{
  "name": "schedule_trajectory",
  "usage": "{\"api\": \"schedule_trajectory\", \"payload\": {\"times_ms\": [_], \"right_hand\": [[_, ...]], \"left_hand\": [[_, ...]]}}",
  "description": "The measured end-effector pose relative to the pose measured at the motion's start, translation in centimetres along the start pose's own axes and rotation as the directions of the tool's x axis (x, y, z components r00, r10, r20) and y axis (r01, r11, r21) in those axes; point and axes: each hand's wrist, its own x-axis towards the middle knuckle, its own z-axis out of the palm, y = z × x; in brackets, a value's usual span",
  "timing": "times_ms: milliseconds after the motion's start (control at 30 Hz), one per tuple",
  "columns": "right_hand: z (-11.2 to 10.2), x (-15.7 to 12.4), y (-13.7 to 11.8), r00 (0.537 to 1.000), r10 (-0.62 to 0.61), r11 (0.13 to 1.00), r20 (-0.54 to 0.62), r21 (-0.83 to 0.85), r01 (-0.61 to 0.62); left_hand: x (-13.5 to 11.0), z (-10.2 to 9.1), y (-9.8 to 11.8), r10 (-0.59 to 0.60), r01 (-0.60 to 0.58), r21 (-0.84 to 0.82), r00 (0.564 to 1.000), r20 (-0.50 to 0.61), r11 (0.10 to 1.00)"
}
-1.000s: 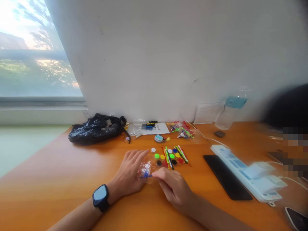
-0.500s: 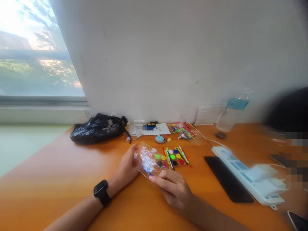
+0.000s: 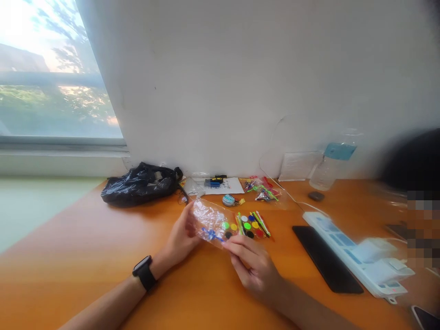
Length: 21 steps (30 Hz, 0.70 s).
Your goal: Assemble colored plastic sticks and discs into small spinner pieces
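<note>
My left hand [image 3: 180, 239], with a black smartwatch on its wrist, grips the left edge of a small clear plastic bag [image 3: 209, 222] held just above the orange table [image 3: 85, 256]. My right hand [image 3: 252, 265] pinches the bag's lower right corner. Small blue pieces [image 3: 210, 235] show inside the bag. Right behind it, round coloured discs and thin coloured sticks [image 3: 250, 224] lie on the table.
A black plastic bag [image 3: 140, 185] lies at the back left by the wall. Near it are a white paper [image 3: 223, 184], more bagged coloured pieces [image 3: 263, 190] and a water bottle [image 3: 330, 167]. A black phone [image 3: 326, 258] and a white power strip [image 3: 357, 259] lie to the right.
Both hands lifted the clear bag off the table and spread it out between them. The left hand turned from palm down to gripping the bag's edge.
</note>
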Motion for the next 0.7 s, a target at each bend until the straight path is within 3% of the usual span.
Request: {"api": "schedule_trajectory", "payload": {"times_ms": [133,267,533,600,700], "right_hand": [[-0.7,0.3,0.2,0.999,-0.010,0.999,-0.043,-0.032,0.009],[-1.1,0.6,0.2,0.997,-0.001,0.999,-0.077,-0.051,-0.003],[-1.1,0.5,0.3,0.988,0.037,0.998,-0.148,-0.035,-0.043],[-1.1,0.4,0.3,0.983,0.063,0.998,-0.171,-0.012,-0.066],[-1.1,0.3,0.4,0.984,0.058,0.998,-0.169,0.007,-0.058]], "left_hand": [[0.1,0.1,-0.9,-0.055,0.061,-0.206,0.998,0.036,0.977],[0.5,0.0,-1.1,-0.111,0.170,-0.344,0.976,0.186,0.923],[0.8,-1.0,1.8,-0.223,0.347,-0.307,0.900,0.375,0.886],[0.8,-1.0,2.2,-0.225,0.355,-0.273,0.884,0.410,0.894],[0.7,-0.9,2.6,-0.205,0.309,-0.216,0.894,0.399,0.926]]}}
